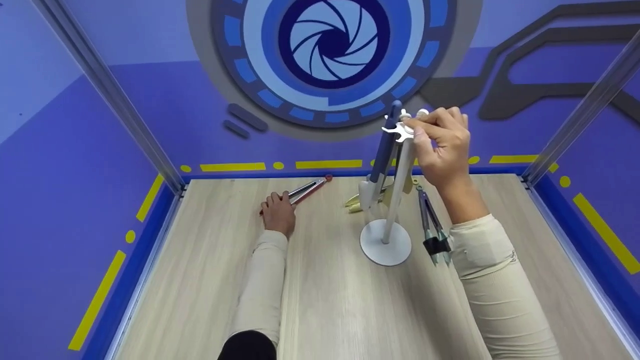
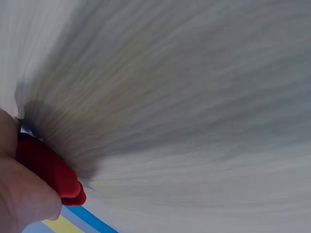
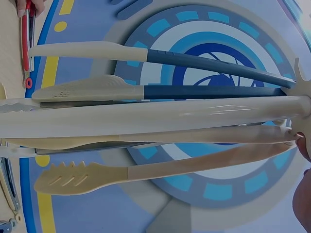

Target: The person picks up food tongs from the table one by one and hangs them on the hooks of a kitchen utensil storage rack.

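Note:
In the head view my left hand (image 1: 279, 212) rests low over the table and grips red-trimmed tongs (image 1: 311, 191). Its thumb presses against their red end (image 2: 51, 167) in the left wrist view. My right hand (image 1: 445, 145) is raised at the top of a white utensil stand (image 1: 395, 200), pinching its hooked crown (image 1: 401, 131). Blue-handled tongs (image 1: 384, 150) with pale tips hang from that crown. Beige tongs (image 3: 165, 170) with a toothed, slotted end also hang there, near the right fingers (image 3: 303, 194). Some hanging pieces are partly hidden behind the pole.
Blue-grey tongs (image 1: 434, 225) with a black band round them lie right of the stand's round base (image 1: 372, 245). Yellow tongs (image 1: 354, 204) lie behind it. Purple-blue printed panels (image 1: 150, 110) and metal posts (image 1: 117, 95) enclose the wooden table (image 1: 330, 300).

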### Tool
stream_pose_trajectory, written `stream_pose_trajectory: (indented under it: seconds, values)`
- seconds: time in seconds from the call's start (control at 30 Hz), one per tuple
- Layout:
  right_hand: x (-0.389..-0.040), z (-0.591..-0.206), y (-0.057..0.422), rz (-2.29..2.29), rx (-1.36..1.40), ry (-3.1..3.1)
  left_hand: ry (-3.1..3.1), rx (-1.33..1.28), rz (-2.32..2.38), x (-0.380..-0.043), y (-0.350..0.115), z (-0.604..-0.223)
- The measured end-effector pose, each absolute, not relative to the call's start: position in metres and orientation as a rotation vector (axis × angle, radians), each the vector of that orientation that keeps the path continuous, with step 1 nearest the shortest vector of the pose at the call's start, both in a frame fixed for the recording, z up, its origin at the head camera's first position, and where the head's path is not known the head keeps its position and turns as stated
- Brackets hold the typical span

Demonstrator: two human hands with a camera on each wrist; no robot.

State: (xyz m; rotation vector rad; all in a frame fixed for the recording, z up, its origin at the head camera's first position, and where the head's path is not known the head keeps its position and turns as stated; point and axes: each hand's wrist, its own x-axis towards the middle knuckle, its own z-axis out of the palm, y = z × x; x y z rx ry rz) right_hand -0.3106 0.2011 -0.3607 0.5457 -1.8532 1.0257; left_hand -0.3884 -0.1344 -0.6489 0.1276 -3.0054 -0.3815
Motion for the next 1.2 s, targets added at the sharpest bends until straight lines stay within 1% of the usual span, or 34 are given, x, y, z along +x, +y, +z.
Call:
stream_pose_trajectory:
  seconds: [0.43, 0.57, 0.8, 0.97, 1.2]
  values:
    - [-0.313, -0.363, 0.199, 1.032, 0.538, -1.819, -3.039, 0.107, -0.580, -0.386, -0.137, -0.647]
    - [-0.315, -0.364, 0.199, 1.039, 0.539, -1.812, -3.066, 0.123, -0.642, -0.382, -0.139, -0.641]
    - [-0.317, -0.364, 0.203, 1.023, 0.538, -1.812, -2.964, -0.023, -0.802, -0.372, -0.137, -0.622]
    - [-0.317, -0.364, 0.203, 1.026, 0.514, -1.817, -2.851, -0.090, -0.950, -0.354, -0.136, -0.609]
    - [-0.318, -0.363, 0.200, 1.036, 0.506, -1.809, -2.708, -0.247, -1.267, -0.308, -0.135, -0.598]
